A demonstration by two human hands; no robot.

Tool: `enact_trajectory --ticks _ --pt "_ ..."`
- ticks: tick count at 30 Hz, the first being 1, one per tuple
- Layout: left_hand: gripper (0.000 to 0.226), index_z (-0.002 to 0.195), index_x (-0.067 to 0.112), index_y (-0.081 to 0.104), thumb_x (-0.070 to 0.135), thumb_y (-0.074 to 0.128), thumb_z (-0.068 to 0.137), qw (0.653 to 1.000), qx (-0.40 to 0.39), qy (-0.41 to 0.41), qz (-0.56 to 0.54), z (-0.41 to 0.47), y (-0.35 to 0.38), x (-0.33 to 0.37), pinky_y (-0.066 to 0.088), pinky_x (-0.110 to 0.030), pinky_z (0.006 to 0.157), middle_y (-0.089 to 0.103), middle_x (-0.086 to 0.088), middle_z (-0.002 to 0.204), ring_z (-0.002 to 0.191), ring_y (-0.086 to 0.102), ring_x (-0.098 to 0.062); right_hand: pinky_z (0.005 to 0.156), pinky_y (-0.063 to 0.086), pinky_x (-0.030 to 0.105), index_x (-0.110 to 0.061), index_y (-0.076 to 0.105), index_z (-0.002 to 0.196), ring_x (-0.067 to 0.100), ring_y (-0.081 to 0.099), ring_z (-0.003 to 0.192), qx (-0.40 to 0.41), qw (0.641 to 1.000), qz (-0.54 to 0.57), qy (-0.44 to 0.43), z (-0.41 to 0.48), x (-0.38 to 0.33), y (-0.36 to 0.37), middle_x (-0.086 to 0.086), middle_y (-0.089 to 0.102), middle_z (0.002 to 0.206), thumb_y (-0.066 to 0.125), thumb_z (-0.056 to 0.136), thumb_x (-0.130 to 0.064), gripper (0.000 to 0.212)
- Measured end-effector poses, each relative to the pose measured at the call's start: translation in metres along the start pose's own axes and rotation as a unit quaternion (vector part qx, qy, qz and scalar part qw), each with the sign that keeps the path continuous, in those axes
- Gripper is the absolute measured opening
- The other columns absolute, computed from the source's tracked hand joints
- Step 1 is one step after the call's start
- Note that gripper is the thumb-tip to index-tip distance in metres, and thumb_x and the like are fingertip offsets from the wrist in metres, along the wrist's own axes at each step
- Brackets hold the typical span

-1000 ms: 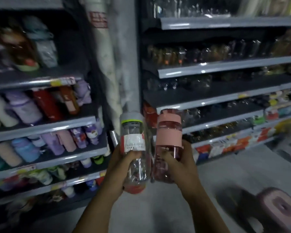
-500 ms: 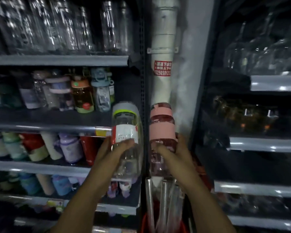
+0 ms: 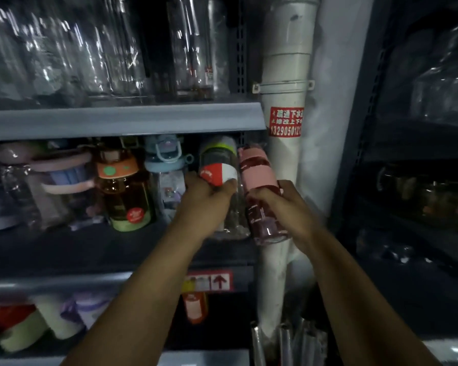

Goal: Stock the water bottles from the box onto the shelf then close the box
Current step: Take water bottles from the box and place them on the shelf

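2 bottles are held up at the middle shelf (image 3: 122,249), 1 in each hand. The left hand (image 3: 204,199) is wrapped around the clear bottle (image 3: 218,165) at its middle, fingers (image 3: 226,185) pressed on the lower edge of the red and white label. The grey cap with a green ring rises above the hand, just below the edge of the upper shelf (image 3: 122,122), and the clear base shows below the hand, close above the shelf board. Whether the base touches the board, I cannot tell. This bottle stands at the right end of the row, just beside a blue-lidded bottle (image 3: 167,165); further left is an orange-lidded bottle (image 3: 122,191).

The right hand (image 3: 278,204) is closed around the pink bottle (image 3: 257,167) below its pink sleeve. The bottle is tilted, its top leaning left toward the clear bottle, nearly touching it. Its base hangs below the hand, in front of the white pipe (image 3: 286,75), outside the shelf post. A red sticker (image 3: 286,122) is on the pipe above it.

On the shelf edge below, a red price tag (image 3: 209,280) sits between the 2 forearms.
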State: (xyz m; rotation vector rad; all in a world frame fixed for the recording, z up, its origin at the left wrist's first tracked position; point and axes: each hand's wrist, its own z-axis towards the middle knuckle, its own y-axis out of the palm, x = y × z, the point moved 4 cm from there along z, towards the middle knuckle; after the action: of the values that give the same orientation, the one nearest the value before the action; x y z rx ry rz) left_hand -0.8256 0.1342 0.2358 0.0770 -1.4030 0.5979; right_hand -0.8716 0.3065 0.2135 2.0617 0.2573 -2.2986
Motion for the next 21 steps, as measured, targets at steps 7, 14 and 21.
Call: enact_trajectory --ticks 7,14,21 --pt "0.067 0.137 0.020 0.050 0.049 0.069 0.079 0.998 -0.038 0.040 0.016 0.057 0.013 0.000 0.056 -0.044 0.096 0.062 -0.005 0.123 0.104 0.066 -0.021 0.079 0.055 0.030 -0.023 0.036 0.141 0.020 0.066 0.108 -0.039 0.999 -0.001 -0.030 0.047 0.005 0.012 0.003 0.059 0.128 0.073 0.089 -0.025 0.064" --pt "0.084 0.141 0.014 0.038 0.046 0.062 0.068 0.998 0.041 0.036 0.013 0.085 0.034 -0.017 0.058 -0.055 0.090 0.056 -0.012 0.132 0.112 0.065 -0.035 0.098 0.055 0.048 -0.022 0.040 0.138 0.027 0.064 0.115 -0.051 0.997 -0.009 -0.062 0.079 0.006 0.010 0.006 0.059 0.129 0.082 0.069 -0.027 0.081" --pt "0.079 0.157 0.007 0.009 0.019 0.061 0.098 0.995 0.081 -0.036 0.045 0.088 0.034 -0.018 0.046 -0.044 0.104 0.039 -0.023 0.147 0.132 0.047 -0.042 0.091 0.057 0.038 -0.031 0.048 0.117 0.016 0.066 0.108 -0.041 0.992 -0.033 -0.113 0.097 0.013 0.008 0.002 0.063 0.120 0.084 0.077 -0.007 0.059"
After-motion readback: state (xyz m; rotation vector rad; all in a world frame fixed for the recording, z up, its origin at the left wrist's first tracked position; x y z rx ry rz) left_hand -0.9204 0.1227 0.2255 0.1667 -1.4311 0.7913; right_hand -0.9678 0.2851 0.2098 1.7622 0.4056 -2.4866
